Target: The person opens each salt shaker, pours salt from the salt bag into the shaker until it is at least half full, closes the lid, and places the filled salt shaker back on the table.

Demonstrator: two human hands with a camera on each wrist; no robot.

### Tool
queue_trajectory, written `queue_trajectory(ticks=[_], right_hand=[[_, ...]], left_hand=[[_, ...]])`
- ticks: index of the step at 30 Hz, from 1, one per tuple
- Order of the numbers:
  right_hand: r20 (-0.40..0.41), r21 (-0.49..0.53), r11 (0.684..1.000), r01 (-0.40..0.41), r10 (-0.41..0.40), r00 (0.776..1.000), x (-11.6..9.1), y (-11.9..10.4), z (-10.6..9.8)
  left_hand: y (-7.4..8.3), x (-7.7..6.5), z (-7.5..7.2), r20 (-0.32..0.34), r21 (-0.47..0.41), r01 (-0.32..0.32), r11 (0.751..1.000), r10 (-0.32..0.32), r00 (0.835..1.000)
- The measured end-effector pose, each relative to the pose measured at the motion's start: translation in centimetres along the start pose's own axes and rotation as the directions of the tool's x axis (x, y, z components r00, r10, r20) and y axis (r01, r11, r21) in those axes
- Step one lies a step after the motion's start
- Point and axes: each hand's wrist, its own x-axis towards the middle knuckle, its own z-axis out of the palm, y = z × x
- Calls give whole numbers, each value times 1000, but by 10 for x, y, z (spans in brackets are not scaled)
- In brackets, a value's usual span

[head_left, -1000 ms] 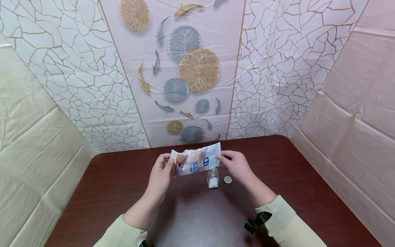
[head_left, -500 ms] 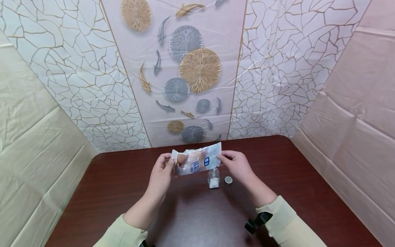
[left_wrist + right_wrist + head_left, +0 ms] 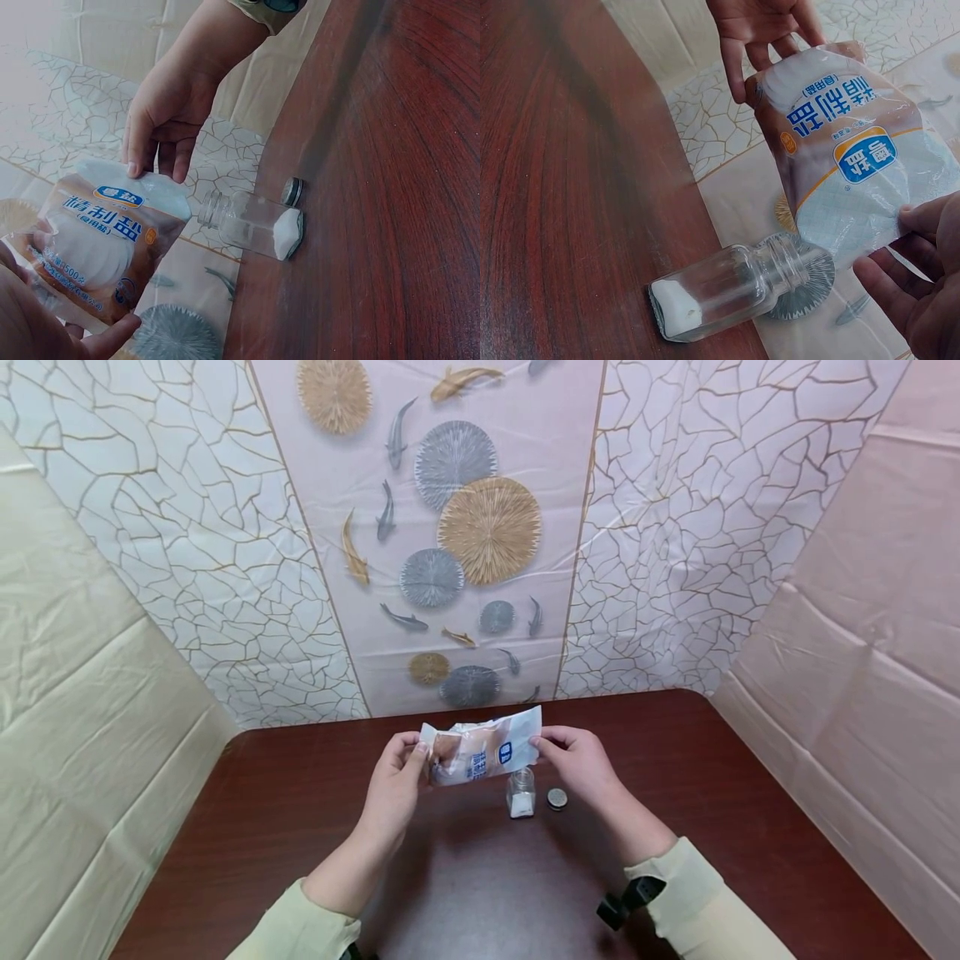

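Note:
A plastic bag of salt (image 3: 476,752), white and brown with blue print, is held up level above the table by both hands. My left hand (image 3: 393,781) grips its left end, thumb in front. The right hand (image 3: 577,760) pinches the pale corner at the other end between thumb and fingers. Directly below that end stands an upright, uncapped glass jar (image 3: 712,289) with white salt (image 3: 677,307) at its bottom. The bag's pale corner meets the jar's threaded mouth (image 3: 787,262) in the right wrist view.
A round metal lid (image 3: 557,798) lies on the dark red-brown table (image 3: 247,827), just right of the jar. Patterned cloth (image 3: 450,568) hangs behind the table, and beige cloth (image 3: 862,652) lines the sides. Black straps (image 3: 630,897) sit near the right sleeve.
The head view has shifted slightly, so everything appears a little further right. Both hands keep their hold on the bag of salt above the jar.

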Motion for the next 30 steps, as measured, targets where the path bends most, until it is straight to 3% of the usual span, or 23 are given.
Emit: queue_trajectory(ticks=[30], right_hand=[[-15,-6,1000,15,-15,1000,0,3,1]], left_hand=[[-2,1,0,-8,19,-1,1000,1,1000]])
